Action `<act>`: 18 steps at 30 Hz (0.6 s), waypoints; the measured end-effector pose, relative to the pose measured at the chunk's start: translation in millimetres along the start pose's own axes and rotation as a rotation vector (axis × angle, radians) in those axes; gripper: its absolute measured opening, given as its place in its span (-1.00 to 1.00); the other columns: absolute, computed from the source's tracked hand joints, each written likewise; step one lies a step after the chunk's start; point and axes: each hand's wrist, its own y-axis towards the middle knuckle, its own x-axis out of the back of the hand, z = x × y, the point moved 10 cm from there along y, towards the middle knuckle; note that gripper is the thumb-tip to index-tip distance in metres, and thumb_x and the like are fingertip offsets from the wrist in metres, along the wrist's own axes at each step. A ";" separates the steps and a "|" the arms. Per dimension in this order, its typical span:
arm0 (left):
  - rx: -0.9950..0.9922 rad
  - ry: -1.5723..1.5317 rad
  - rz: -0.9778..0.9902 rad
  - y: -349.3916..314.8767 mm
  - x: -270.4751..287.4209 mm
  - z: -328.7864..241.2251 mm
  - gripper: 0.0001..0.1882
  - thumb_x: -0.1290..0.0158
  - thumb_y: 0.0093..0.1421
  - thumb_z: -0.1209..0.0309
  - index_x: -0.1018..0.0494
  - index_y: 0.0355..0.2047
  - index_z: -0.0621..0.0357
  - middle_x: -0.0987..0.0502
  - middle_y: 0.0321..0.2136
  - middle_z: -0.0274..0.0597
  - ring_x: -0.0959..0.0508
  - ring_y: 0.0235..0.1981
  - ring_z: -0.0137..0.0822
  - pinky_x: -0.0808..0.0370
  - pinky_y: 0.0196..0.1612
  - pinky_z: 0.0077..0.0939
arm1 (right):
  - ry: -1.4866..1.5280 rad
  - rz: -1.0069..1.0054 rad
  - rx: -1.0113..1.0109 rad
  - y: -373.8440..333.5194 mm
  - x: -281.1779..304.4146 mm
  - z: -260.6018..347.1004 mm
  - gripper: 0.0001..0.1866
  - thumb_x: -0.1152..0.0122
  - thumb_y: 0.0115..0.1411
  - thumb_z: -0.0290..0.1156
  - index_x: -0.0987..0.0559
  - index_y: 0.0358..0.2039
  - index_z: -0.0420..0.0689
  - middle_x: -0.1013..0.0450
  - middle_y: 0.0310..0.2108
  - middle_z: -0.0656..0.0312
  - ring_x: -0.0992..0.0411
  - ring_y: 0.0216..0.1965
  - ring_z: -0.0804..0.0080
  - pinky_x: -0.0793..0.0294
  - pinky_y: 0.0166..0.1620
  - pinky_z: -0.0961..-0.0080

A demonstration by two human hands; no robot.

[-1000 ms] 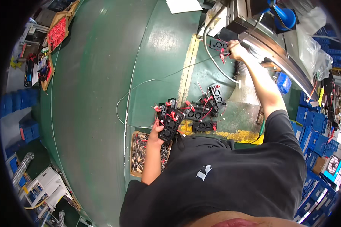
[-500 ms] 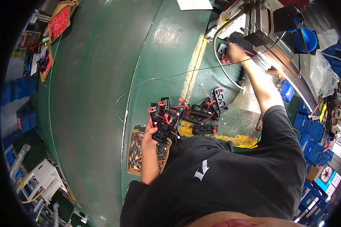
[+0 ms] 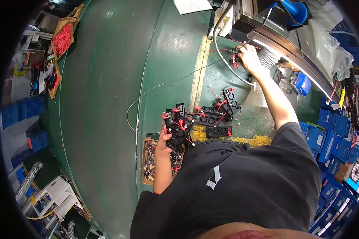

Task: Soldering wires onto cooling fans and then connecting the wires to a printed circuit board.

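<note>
My left hand (image 3: 163, 142) is closed round a cluster of black fan frames (image 3: 178, 135) with red connectors and thin wires, held over the green bench near my body. Reaching far out to the right, my right hand (image 3: 249, 59) has its fingers curled round a black fan frame (image 3: 234, 60) with a red connector, beneath the lit machine; the fingers partly cover it. More fan frames lie between the hands: one stands tilted (image 3: 230, 99), and another lies flat (image 3: 219, 132) close to my shirt, with red wires trailing from them.
A box of small dark metal parts (image 3: 149, 170) sits below my left hand. A thin grey cable (image 3: 128, 115) loops across the bench, and a thick curved tube (image 3: 218, 44) bends beside my right hand. A blue funnel (image 3: 297, 14) and lamp rail (image 3: 303, 65) overhang the right side.
My right hand, blurred before, is now sharp, with the fan frame in its fingers showing more clearly. The left hand still holds its cluster. The whole view has shifted slightly.
</note>
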 end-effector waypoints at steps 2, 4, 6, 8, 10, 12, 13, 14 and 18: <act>0.005 -0.009 0.023 -0.8 -11.6 1.6 -0.23 -0.25 -0.06 0.40 -0.29 0.21 0.25 -0.46 0.10 0.06 -0.52 0.08 0.01 -0.45 0.13 0.20 | -0.063 -0.187 0.071 -27.9 34.5 9.7 -0.81 -0.24 -0.04 -0.42 -0.63 -0.39 -0.19 -0.36 0.16 0.19 -0.25 0.18 0.12 -0.24 0.22 0.18; 0.017 0.006 0.031 -3.4 -12.4 4.1 -0.22 -0.27 -0.07 0.40 -0.30 0.20 0.23 -0.46 0.10 0.06 -0.52 0.08 0.02 -0.46 0.11 0.20 | -0.061 -0.254 0.088 -58.1 72.4 29.8 -0.84 -0.22 -0.02 -0.48 -0.59 -0.37 -0.19 -0.42 0.11 0.19 -0.31 0.11 0.12 -0.32 0.17 0.19; 0.041 0.013 0.086 -5.2 -27.4 6.0 -0.23 -0.27 -0.07 0.39 -0.31 0.20 0.22 -0.45 0.11 0.06 -0.52 0.08 0.03 -0.48 0.09 0.20 | 0.201 -0.471 -0.055 -90.7 110.5 33.9 -0.74 -0.21 -0.03 -0.55 -0.62 -0.25 -0.15 -0.44 0.06 0.25 -0.35 0.06 0.16 -0.35 0.14 0.22; 0.077 0.022 0.105 -1.3 -55.5 9.9 -0.25 -0.26 -0.07 0.37 -0.33 0.19 0.22 -0.46 0.10 0.07 -0.53 0.07 0.04 -0.50 0.07 0.20 | 0.063 -0.538 -0.002 -132.3 114.1 47.7 -0.52 -0.22 -0.04 -0.59 -0.58 -0.02 -0.11 -0.45 0.03 0.33 -0.31 0.06 0.23 -0.33 0.12 0.17; 0.104 0.068 0.106 -3.0 -63.0 14.4 -0.24 -0.23 -0.08 0.35 -0.32 0.19 0.23 -0.46 0.08 0.07 -0.53 0.05 0.06 -0.51 0.05 0.21 | 0.024 -0.547 -0.075 -165.6 124.7 64.3 -0.40 -0.25 -0.03 -0.52 -0.55 0.11 0.07 -0.40 0.03 0.35 -0.24 0.11 0.29 -0.25 0.20 0.21; 0.149 0.101 0.135 3.8 -73.4 21.7 -0.24 -0.22 -0.09 0.34 -0.32 0.19 0.23 -0.47 0.07 0.07 -0.53 0.05 0.07 -0.51 0.05 0.22 | -0.060 -0.594 -0.037 -191.0 154.8 88.5 -0.44 -0.26 -0.09 -0.50 -0.60 0.03 -0.01 -0.41 0.09 0.55 -0.23 0.09 0.41 -0.27 0.18 0.31; 0.160 0.128 0.165 3.4 -80.7 24.0 -0.24 -0.21 -0.09 0.34 -0.31 0.19 0.24 -0.48 0.05 0.07 -0.53 0.04 0.07 -0.51 0.04 0.23 | -0.030 -0.598 -0.059 -201.3 170.9 95.9 -0.46 -0.26 -0.09 -0.48 -0.61 0.02 -0.02 -0.42 0.08 0.55 -0.23 0.08 0.43 -0.28 0.18 0.33; 0.192 0.142 0.172 3.1 -84.1 29.0 -0.24 -0.21 -0.09 0.34 -0.31 0.19 0.24 -0.48 0.05 0.07 -0.53 0.04 0.07 -0.51 0.04 0.23 | -0.005 -0.604 -0.085 -212.5 182.3 100.8 -0.47 -0.26 -0.08 -0.46 -0.62 0.00 -0.02 -0.44 0.07 0.56 -0.24 0.07 0.45 -0.29 0.17 0.35; 0.240 0.181 0.186 11.2 -96.1 43.7 -0.21 -0.20 -0.11 0.34 -0.28 0.20 0.25 -0.46 0.07 0.06 -0.54 0.02 0.09 -0.49 0.04 0.29 | -0.115 -0.728 -0.052 -250.0 216.3 127.5 -0.63 -0.27 -0.06 -0.35 -0.65 -0.17 -0.11 -0.50 0.02 0.49 -0.29 -0.05 0.42 -0.37 0.05 0.31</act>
